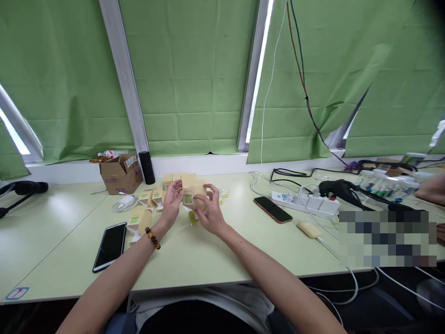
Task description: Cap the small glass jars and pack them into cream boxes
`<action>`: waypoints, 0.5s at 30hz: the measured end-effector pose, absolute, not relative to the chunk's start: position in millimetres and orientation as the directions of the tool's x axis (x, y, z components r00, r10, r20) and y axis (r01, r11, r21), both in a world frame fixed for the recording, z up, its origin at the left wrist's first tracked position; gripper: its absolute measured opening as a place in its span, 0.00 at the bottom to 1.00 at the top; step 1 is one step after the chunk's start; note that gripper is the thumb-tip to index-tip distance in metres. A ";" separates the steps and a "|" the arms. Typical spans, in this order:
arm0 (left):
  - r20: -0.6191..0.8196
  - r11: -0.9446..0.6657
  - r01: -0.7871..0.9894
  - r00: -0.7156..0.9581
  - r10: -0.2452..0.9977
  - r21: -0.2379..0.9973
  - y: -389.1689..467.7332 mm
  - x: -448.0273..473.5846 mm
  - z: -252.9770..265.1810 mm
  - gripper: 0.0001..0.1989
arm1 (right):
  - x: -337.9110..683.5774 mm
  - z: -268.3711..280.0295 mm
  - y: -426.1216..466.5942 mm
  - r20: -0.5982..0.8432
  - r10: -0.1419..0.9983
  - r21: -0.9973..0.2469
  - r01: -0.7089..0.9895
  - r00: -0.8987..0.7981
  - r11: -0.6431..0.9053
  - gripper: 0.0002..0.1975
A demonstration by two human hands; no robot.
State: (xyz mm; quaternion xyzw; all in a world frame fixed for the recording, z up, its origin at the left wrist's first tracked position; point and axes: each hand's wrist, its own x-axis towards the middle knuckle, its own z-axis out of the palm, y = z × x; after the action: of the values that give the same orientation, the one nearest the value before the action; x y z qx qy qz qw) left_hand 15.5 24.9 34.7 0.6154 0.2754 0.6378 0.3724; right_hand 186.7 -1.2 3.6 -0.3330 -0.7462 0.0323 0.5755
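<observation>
Above the table, between my two hands, is a small tan cardboard box (pixel 199 190) with a square window in its front and its flaps unfolded. My left hand (pixel 171 202), with a beaded bracelet at the wrist, grips its left side. My right hand (pixel 211 212) pinches it at the right, thumb and fingers near the window. Just below it, a small yellow-green round item (pixel 193 218) sits on the table. Similar open boxes (pixel 139 221) lie to the left and behind my hands. Little clear pieces with yellow parts (pixel 224 194) are beyond my right hand.
A black-screened phone (pixel 110 247) lies left, another phone (pixel 273 209) right. Near the wall stand a brown carton (pixel 121 174) and a black cylinder (pixel 147 168). A coiled white cable (pixel 125 203), a power strip (pixel 306 204), a beige mouse (pixel 309 229) and cables occupy the table.
</observation>
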 end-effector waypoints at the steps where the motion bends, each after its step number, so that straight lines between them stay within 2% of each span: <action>1: 0.536 -0.511 -0.198 0.106 0.837 0.837 25.8 15.2 31.6 0.25 | 187.2 3.6 -0.6 0.826 0.557 -0.468 0.442 -0.090 0.766 0.10; 3: 0.469 -0.404 -0.278 0.231 0.853 0.872 25.7 15.9 25.8 0.27 | 187.5 3.9 -0.1 0.799 0.598 -0.528 0.406 -0.059 0.746 0.09; 6: 0.453 -0.361 -0.313 0.309 0.836 0.879 22.4 18.8 20.3 0.26 | 187.2 4.5 -0.3 0.778 0.628 -0.578 0.377 -0.016 0.724 0.10; 12: 0.491 -0.390 -0.334 0.308 0.815 0.858 20.6 17.1 20.5 0.33 | 186.4 6.1 -0.5 0.807 0.590 -0.576 0.242 0.019 0.781 0.20; 15: 0.528 -0.463 -0.284 0.232 0.817 0.840 22.8 15.4 19.9 0.33 | 185.4 6.4 1.0 0.761 0.648 -0.644 0.083 -0.035 0.760 0.22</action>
State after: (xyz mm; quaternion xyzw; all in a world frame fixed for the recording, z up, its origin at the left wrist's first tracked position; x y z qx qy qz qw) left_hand 15.4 22.8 19.9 0.6264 0.2127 0.5822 0.4727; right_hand 185.4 1.0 6.4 -0.2669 -0.6848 0.2204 0.6412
